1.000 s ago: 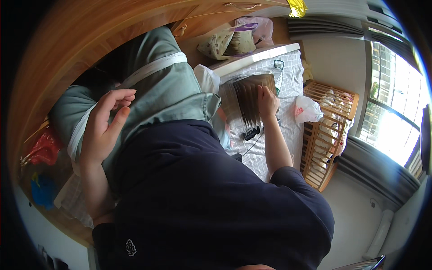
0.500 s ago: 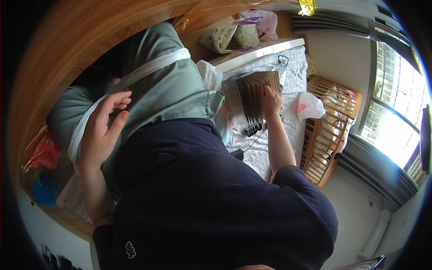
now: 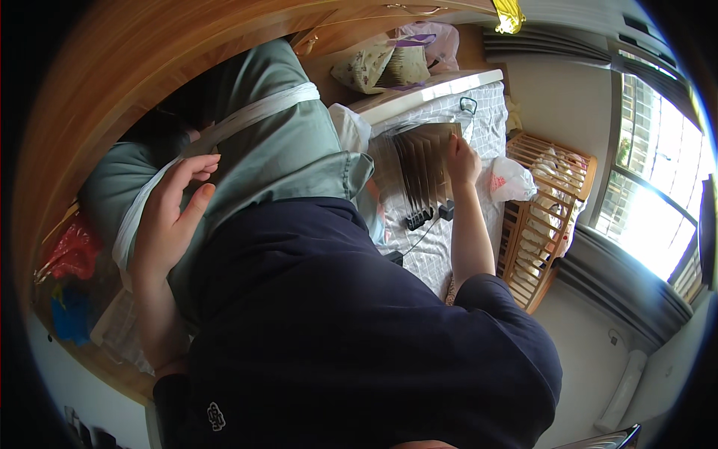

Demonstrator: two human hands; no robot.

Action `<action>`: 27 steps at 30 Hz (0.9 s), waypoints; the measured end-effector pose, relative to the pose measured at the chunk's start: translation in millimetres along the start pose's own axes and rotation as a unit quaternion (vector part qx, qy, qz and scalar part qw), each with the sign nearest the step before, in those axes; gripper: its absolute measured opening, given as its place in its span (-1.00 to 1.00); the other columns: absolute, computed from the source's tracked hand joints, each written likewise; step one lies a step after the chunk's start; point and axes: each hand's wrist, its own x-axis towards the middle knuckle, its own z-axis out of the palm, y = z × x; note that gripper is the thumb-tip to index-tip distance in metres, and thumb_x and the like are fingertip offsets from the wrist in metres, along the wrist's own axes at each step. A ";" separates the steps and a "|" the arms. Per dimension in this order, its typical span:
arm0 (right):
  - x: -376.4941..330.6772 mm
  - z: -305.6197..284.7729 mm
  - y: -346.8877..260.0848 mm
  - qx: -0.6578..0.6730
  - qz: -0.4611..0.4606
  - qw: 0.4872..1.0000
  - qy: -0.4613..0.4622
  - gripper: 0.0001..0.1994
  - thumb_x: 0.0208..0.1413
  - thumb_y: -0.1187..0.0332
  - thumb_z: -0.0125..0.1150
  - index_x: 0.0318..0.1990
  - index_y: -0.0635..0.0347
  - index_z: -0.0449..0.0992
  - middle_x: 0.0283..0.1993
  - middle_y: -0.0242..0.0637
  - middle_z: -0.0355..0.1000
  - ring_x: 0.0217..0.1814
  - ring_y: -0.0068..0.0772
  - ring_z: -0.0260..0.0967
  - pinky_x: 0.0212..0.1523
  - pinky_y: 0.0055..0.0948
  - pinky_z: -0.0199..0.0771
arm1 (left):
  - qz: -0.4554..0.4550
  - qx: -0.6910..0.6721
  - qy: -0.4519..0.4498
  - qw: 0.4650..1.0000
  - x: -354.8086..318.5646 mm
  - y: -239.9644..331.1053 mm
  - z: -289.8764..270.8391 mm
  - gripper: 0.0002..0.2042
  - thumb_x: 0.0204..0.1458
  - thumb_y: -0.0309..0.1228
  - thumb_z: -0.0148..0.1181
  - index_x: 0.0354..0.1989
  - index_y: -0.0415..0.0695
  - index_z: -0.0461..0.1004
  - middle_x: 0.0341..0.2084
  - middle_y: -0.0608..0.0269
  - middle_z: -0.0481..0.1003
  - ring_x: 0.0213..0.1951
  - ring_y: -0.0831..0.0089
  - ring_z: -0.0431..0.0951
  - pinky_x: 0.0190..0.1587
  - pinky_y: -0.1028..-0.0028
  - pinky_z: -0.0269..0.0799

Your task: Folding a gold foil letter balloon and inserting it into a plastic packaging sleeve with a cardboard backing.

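My right hand (image 3: 464, 162) is closed on the far right edge of a fanned set of brown sheets (image 3: 425, 166), with fingers and thumb pinched together. The sheets stand in folds like an accordion, with see-through film (image 3: 386, 161) at their left side. A black, toothed-looking piece (image 3: 419, 218) lies at their near end; its kind is unclear. My left hand (image 3: 170, 217) hovers over my green-trousered lap, palm inward, fingers loosely bent and the thumb apart, holding nothing.
The sheets lie on a bed with a grey checked cover (image 3: 488, 112). Beside it are a white plastic bag (image 3: 511, 179) and a wooden slatted crib (image 3: 550, 217). Black adapters with a cord (image 3: 394, 258) lie nearby. A wooden desk edge (image 3: 112, 82) curves along the left.
My right hand has shifted to the right, to the outer edge of the brown sheets, and the fan looks a little more spread. The left hand stays nearly still.
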 end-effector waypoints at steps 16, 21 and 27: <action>-10.4 -205.1 -391.6 0.484 -0.619 0.618 -0.008 -0.62 0.00 0.09 0.59 -0.41 0.07 0.47 -0.48 -0.41 0.47 -0.40 -0.22 0.48 -0.27 -0.23 0.40 | 0.156 -0.028 0.157 0.975 -13.0 -9.1 31.6 -0.35 0.07 -0.40 0.38 0.40 -0.05 0.36 0.03 0.13 0.55 -0.07 0.24 0.64 -0.06 0.32 0.58; -74.7 -220.0 -475.4 0.597 -0.686 0.405 -0.096 -0.64 0.05 0.25 0.57 -0.29 0.09 0.38 -0.30 -0.28 0.43 -0.21 -0.08 0.49 -0.16 -0.18 0.49 | 0.073 -0.062 0.158 0.983 -70.9 -30.2 -9.2 -0.68 0.02 -0.35 0.35 -0.06 -0.19 0.61 -0.03 0.07 0.64 0.00 0.17 0.66 0.08 0.26 0.53; -106.7 -215.7 -522.7 0.619 -0.664 0.299 -0.295 -0.77 0.35 0.33 0.22 -0.28 0.17 0.29 -0.31 -0.21 0.27 -0.27 -0.08 0.30 -0.21 -0.23 0.38 | 0.022 -0.208 0.292 0.933 -136.0 -56.7 -13.4 -0.74 0.06 -0.39 0.39 -0.10 -0.25 0.64 -0.19 0.20 0.68 -0.11 0.37 0.67 -0.02 0.38 0.57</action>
